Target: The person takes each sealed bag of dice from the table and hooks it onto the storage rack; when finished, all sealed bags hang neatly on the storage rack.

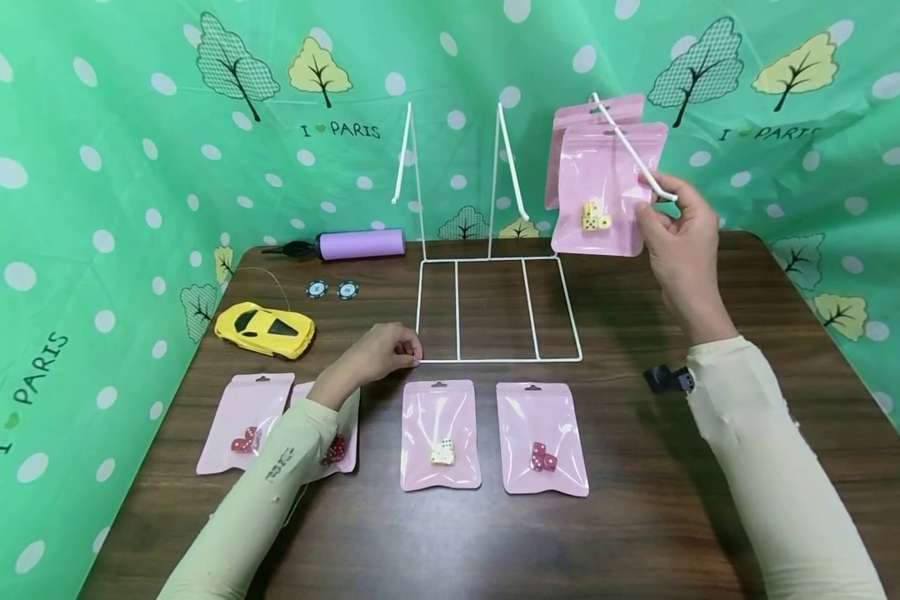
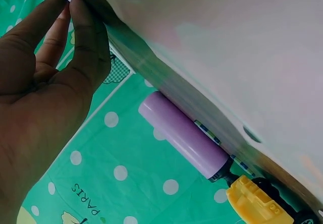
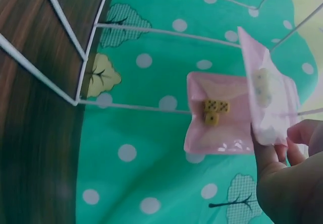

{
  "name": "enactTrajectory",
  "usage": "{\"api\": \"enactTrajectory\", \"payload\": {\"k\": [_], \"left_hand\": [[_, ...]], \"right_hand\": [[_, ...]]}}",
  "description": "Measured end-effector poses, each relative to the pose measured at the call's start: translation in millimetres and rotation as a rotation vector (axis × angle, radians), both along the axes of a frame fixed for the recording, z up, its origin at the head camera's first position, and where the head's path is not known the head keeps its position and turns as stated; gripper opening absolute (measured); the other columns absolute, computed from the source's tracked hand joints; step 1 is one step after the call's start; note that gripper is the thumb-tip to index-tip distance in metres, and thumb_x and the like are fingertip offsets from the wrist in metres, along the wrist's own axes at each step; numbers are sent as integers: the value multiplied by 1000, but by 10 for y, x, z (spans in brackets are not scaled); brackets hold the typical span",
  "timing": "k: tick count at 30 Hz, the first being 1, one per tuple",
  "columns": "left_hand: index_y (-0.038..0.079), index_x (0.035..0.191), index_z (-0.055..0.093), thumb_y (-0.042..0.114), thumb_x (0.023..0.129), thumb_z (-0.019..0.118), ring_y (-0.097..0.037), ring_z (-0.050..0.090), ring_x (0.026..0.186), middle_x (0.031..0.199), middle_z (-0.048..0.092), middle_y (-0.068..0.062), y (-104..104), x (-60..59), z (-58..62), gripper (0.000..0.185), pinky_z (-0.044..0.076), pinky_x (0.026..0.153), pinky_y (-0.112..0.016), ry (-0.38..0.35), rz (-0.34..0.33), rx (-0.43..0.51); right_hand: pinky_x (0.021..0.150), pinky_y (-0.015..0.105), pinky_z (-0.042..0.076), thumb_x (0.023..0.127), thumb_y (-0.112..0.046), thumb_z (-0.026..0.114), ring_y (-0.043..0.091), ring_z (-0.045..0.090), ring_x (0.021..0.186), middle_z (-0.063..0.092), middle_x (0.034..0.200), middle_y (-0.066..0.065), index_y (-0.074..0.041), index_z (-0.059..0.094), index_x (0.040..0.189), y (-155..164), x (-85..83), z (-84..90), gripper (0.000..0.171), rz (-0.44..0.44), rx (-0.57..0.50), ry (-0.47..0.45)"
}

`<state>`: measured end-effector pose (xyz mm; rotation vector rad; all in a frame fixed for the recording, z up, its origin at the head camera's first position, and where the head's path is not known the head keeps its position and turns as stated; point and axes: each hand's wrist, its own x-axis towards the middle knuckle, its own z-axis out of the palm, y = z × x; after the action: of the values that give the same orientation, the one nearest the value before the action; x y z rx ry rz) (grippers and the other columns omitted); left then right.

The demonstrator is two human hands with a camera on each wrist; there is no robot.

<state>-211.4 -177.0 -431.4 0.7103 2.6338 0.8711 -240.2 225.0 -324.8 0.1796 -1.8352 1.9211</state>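
A white wire display rack point(image 1: 495, 361) stands on the table with three long hooks. My right hand point(image 1: 686, 246) pinches the right edge of a pink zip pouch point(image 1: 592, 171) with yellow dice inside, at the right-hand hook point(image 1: 630, 150). This hook passes through the pouch's top hole. Behind it on the same hook hangs another pink pouch point(image 3: 222, 138), whose yellow dice show in the right wrist view. Down at the front left corner of the rack's base, my left hand point(image 1: 378, 350) pinches the wire between thumb and fingers.
In front of the rack lie pink pouches, one with white dice point(image 1: 439, 417) and one with red dice point(image 1: 536, 421). Two more with red dice point(image 1: 251, 408) lie left, partly under the left sleeve. A yellow toy car point(image 1: 266, 331), two poker chips point(image 1: 348, 290) and a purple pump point(image 1: 363, 244) are at left.
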Motion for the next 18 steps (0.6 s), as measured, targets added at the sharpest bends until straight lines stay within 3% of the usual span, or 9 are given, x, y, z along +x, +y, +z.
{"api": "enactTrajectory", "payload": {"k": [4,8,18], "left_hand": [[7,91,74,-3,98,75,-16,64,83,88,70,-5,1,-1,-10,12,55,77,-35,-2,-1,-5],[7,92,74,-3,99,75,-17,64,84,89,70,-5,1,-7,-8,11,55,78,-35,-7,4,-13],[7,91,75,-2,98,75,-17,64,83,88,71,-4,-12,-31,-28,12,55,78,-35,-7,-3,-8]], "right_hand": [[69,13,53,105,1,62,9,62,73,59,114,9,0,71,131,45,13,-77,28,11,-48,14],[88,22,59,106,2,62,18,75,102,60,121,12,0,69,128,122,48,-182,24,26,-81,8],[85,22,60,107,-2,63,18,74,107,59,122,10,-1,69,132,415,266,-411,25,15,-35,-59]]}}
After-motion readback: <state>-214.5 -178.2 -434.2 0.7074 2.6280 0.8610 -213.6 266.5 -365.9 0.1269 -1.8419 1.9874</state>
